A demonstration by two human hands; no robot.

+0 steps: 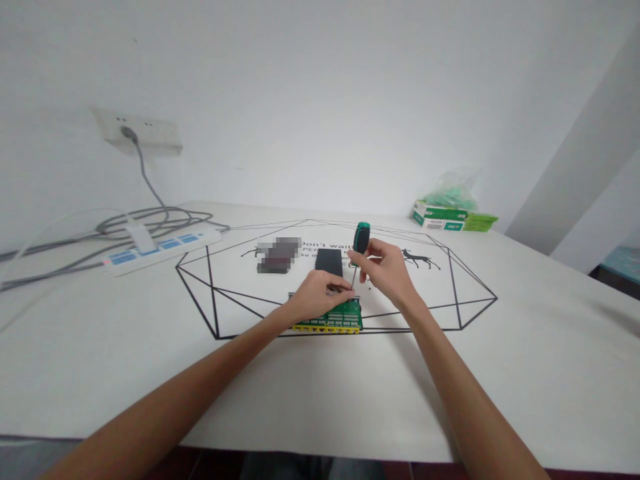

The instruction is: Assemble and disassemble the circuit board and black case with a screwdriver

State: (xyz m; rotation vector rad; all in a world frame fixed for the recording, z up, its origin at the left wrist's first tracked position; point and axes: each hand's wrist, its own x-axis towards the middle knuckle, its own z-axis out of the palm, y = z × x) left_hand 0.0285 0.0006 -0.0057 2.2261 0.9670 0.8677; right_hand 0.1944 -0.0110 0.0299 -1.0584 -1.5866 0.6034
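Note:
A green circuit board (340, 315) with a yellow strip along its near edge lies on the table in front of me. My right hand (383, 267) grips a screwdriver (361, 237) with a green and black handle, held upright with its thin shaft pointing down at the board's far right part. Over the board's far left side rests my left hand (320, 293), its thumb and fingertips drawn together at the lower end of the shaft. Whatever lies between those fingertips is too small to make out. Just beyond the board is a flat black rectangular thing (329, 261).
A dark blurred-out object (278, 255) lies left of the black rectangle. At far left, a power strip (163, 252) sits among grey cables (145, 220). Green and white boxes (439, 217) with a plastic bag stand at the back right. A wall rises behind the table (300, 393).

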